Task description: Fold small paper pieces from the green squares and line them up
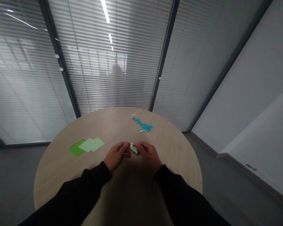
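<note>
**Folded paper:** a small pale green folded paper piece (133,148) stands tilted between the two hands, above the near part of the table; its exact folded form is too small to tell.

**Left hand:** the bare left hand (116,156) is closed in a pinch, its fingertips (128,145) pressed against the left side of the folded paper.

**Right hand:** the bare right hand (149,154) grasps the same piece from the other side, its curled fingers (139,145) touching the paper.

**Sleeves:** long black sleeves (70,196) cover both forearms, reaching in from the bottom corners to the wrists.

**Table:** a round table with a light wood-grain top (176,150) lies under the hands and arms.

**Loose sheets:** left of the hands, two overlapping pale green square paper sheets (91,144) lie partly on a darker green square sheet (76,148), all flat on the table.

**Folded row:** beyond the hands, a crooked line of small bright blue folded paper pieces (142,125) runs across the table, with a pale green folded piece (142,130) at its near end.

**Far edge:** a small yellow folded paper piece (134,115) lies just past the blue line, near the rim.

**Surroundings:** grey floor (11,175) surrounds the table, with glass partitions and slatted blinds (113,62) beyond it and a pale grey wall (250,94) to the right.
</note>
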